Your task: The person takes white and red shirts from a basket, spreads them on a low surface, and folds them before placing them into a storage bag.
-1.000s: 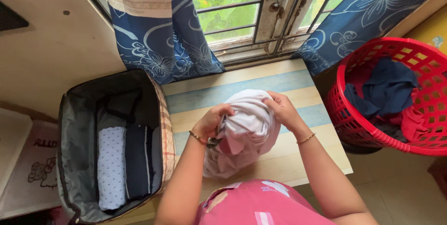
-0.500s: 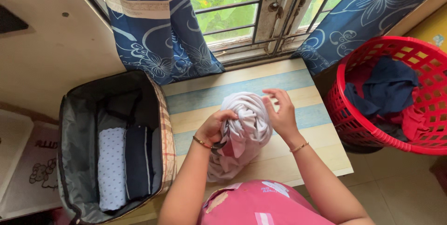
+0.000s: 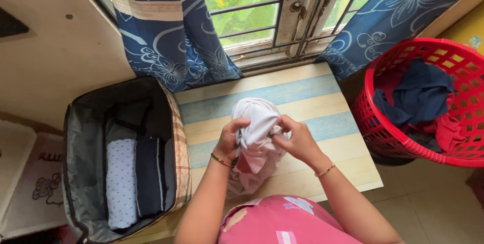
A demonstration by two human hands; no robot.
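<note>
Both hands work a bunched white cloth garment (image 3: 257,138) over the striped wooden table (image 3: 322,102). The left hand (image 3: 231,140) has its grip clenched on the bundle's 9 o'clock side; the right hand (image 3: 297,140) pinches a fold at 3 o'clock. An open grey-lined fabric bag (image 3: 80,163) sits at 9 o'clock, a red plastic laundry basket (image 3: 383,133) at 3 o'clock.

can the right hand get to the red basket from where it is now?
Probably yes. The red basket stands open-topped just off the table's right edge, nothing between. But the right hand is gripping the white garment together with the left hand.
</note>
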